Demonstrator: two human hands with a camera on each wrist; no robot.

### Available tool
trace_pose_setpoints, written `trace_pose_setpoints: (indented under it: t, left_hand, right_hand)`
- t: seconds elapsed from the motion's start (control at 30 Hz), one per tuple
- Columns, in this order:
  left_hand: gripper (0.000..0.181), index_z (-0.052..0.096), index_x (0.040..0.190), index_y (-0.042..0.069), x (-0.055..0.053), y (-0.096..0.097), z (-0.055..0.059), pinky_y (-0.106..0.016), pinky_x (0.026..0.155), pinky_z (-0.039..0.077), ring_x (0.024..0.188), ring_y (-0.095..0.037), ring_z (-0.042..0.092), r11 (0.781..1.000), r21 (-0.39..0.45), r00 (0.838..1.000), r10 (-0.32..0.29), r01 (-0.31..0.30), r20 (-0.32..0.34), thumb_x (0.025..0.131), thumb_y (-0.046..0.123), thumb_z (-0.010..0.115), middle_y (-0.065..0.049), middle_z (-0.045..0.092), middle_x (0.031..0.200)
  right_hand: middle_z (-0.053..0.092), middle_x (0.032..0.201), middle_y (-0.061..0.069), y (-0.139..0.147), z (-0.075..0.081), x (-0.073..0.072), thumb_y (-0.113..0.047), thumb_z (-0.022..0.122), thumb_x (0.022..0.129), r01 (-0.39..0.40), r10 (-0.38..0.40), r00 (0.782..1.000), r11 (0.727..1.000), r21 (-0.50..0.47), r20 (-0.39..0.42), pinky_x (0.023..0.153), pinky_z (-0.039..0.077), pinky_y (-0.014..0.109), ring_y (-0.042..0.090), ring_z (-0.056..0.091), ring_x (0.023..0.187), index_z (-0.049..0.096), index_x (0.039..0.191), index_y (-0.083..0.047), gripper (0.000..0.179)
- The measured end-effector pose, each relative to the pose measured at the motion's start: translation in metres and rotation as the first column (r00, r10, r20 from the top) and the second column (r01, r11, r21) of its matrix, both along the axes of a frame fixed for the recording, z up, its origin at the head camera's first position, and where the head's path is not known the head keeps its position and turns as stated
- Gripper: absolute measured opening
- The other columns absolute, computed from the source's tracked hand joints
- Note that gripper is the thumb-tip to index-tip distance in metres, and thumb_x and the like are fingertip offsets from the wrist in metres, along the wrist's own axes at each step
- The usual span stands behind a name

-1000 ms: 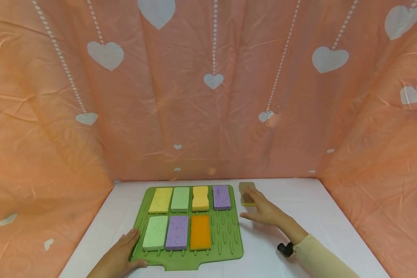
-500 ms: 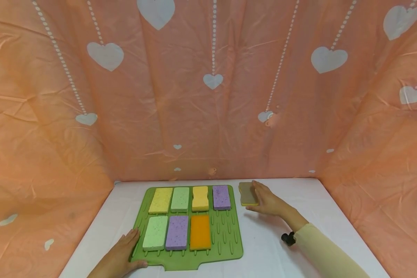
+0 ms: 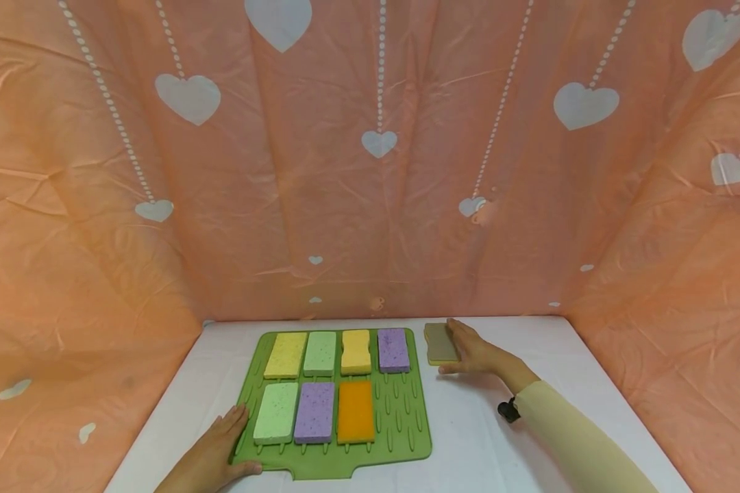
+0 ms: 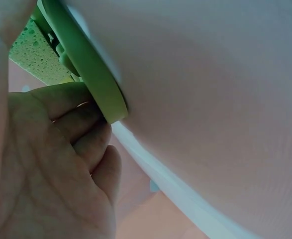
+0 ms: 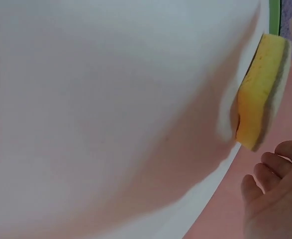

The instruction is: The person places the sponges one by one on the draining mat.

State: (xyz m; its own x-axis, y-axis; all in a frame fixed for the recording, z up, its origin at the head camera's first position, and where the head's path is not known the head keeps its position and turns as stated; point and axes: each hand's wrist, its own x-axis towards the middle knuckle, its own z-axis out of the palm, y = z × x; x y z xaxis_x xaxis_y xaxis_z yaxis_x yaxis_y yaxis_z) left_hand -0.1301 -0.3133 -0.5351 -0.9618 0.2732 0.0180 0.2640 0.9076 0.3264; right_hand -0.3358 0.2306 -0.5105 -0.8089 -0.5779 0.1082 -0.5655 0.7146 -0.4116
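Observation:
A two-layer sponge (image 3: 441, 342), brown-grey on top and yellow beneath, lies on the white table right of the green mat (image 3: 401, 445). My right hand (image 3: 476, 352) is spread at its right side in the head view, thumb by the near end and fingertips by the far end. The right wrist view shows a gap between several of those fingers and the yellow side of the sponge (image 5: 260, 94). At the mat's near left corner, my left hand (image 3: 212, 448) rests with extended fingers against the edge. In the left wrist view, fingertips touch the mat's rim (image 4: 98, 89).
Several sponges stand in two rows on the mat, among them a yellow one (image 3: 286, 355), a notched yellow one (image 3: 355, 352), a purple one (image 3: 393, 350) and an orange one (image 3: 355, 412). A peach curtain (image 3: 376, 226) with white hearts encloses the table (image 3: 487, 438) behind and on both sides.
My right hand has gone from over the two-layer sponge to its right side, and the forearm has shifted slightly. The left hand and the mat have stayed put.

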Motion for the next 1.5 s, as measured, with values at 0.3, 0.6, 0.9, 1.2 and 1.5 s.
trace_pose_setpoints:
  t: [0.3,0.6,0.9,1.2,1.5]
  left_hand:
    - [0.113,0.046,0.151,-0.018,0.001,0.0,-0.001,-0.064,0.117,0.035,0.147,-0.056,0.043,1.0,-0.004,1.0,0.001,-0.002,-0.021,0.081,0.06,0.087,-0.035,0.046,0.159]
    - [0.114,0.044,0.152,-0.019,0.001,-0.001,-0.002,-0.064,0.119,0.033,0.148,-0.057,0.041,1.0,0.008,1.0,-0.008,0.008,-0.002,0.083,0.06,0.086,-0.036,0.043,0.16]
    - [0.115,0.039,0.156,-0.018,0.004,0.0,-0.005,-0.003,0.107,-0.013,0.153,-0.058,0.031,0.995,0.094,0.999,0.022,-0.025,0.033,0.086,0.063,0.082,-0.036,0.035,0.165]
    - [0.111,0.043,0.15,-0.022,0.003,-0.002,-0.018,-0.003,0.104,-0.018,0.146,-0.061,0.039,0.997,0.071,0.993,-0.027,0.036,-0.117,0.087,0.061,0.082,-0.042,0.042,0.156]
    - [0.113,0.04,0.153,-0.021,0.003,0.003,-0.008,0.0,0.1,-0.019,0.152,-0.058,0.033,0.998,0.065,1.0,0.006,-0.006,-0.001,0.087,0.059,0.083,-0.041,0.036,0.162]
  right_hand:
    - [0.018,0.167,0.044,0.001,-0.002,-0.011,-0.039,0.095,0.082,0.025,-0.022,0.993,0.999,-0.028,0.113,0.124,0.026,0.07,0.06,0.023,0.154,0.012,0.162,0.021,0.129]
    - [0.026,0.166,0.041,0.002,-0.005,-0.013,-0.037,0.094,0.083,0.049,-0.043,0.985,0.998,-0.035,0.169,0.121,0.032,0.067,0.054,0.035,0.148,0.016,0.163,0.018,0.124]
    - [0.038,0.16,0.039,0.003,-0.005,-0.011,-0.034,0.095,0.084,0.061,-0.056,0.987,0.998,-0.029,0.148,0.12,0.037,0.065,0.051,0.042,0.144,0.027,0.16,0.018,0.115]
    - [0.037,0.161,0.04,0.003,-0.008,-0.011,-0.038,0.095,0.083,0.073,-0.066,0.988,0.997,-0.04,0.142,0.122,0.033,0.067,0.055,0.038,0.148,0.028,0.159,0.019,0.116]
    - [0.037,0.163,0.036,0.004,-0.011,-0.008,-0.043,0.096,0.081,0.115,-0.107,0.983,0.992,-0.044,0.15,0.123,0.032,0.065,0.052,0.037,0.151,0.029,0.162,0.015,0.12]
